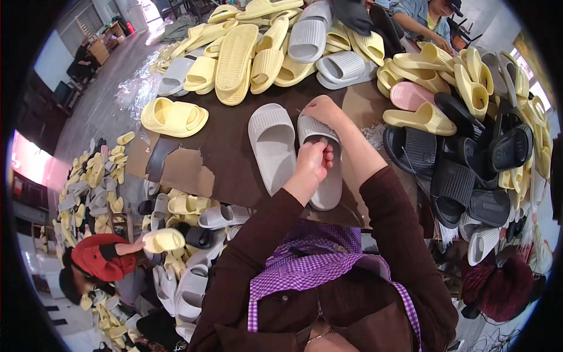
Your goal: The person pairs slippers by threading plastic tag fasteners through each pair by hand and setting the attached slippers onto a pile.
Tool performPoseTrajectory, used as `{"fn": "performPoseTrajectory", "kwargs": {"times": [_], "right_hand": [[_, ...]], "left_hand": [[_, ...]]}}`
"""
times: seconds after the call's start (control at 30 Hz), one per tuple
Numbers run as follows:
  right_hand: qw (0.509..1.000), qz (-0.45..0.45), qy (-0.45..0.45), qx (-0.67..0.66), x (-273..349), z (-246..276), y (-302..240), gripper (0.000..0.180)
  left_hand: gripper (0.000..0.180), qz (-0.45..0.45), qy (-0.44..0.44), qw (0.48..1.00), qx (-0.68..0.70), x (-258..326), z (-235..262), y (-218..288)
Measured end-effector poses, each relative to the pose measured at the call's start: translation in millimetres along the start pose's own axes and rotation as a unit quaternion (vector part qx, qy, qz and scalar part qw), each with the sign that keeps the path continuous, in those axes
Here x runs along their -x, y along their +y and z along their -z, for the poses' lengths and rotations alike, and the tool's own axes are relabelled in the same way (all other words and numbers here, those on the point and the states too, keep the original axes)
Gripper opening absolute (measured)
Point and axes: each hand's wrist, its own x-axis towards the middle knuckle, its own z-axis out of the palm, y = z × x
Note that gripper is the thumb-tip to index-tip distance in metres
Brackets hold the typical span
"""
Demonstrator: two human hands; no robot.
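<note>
On brown table [223, 152], grey slipper [319, 170]

The fingertips of the left hand [314, 161] are tucked under the strap of a grey slipper [321, 170], so the grip cannot be made out. Part of that slipper's sole is covered by the hand and forearm. The near edge of the desk [223, 170] is hidden by the person's sleeves. A co-worker [425, 17] at the top is cut off by the rim. The slippers on the floor [97, 176] are rendered too small to be told apart.
</note>
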Motion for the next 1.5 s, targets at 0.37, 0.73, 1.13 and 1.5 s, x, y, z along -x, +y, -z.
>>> {"fn": "performPoseTrajectory", "kwargs": {"times": [0.37,0.73,1.13,1.5], "right_hand": [[0.994,0.043,0.097,0.020,-7,-1,15,0.024],[0.987,0.024,0.141,-0.071,-3,-2,20,0.016],[0.983,0.041,0.168,-0.067,12,0,23,0.016],[0.976,0.094,0.193,-0.035,26,0,22,0.014]], "left_hand": [[0.008,-0.070,-0.029,0.996,-0.037,20,5,-5],[0.019,-0.190,-0.153,0.969,0.033,78,33,8],[0.017,-0.226,-0.045,0.973,0.026,66,52,12],[0.015,-0.054,-0.015,0.997,0.061,96,52,-5]]}}
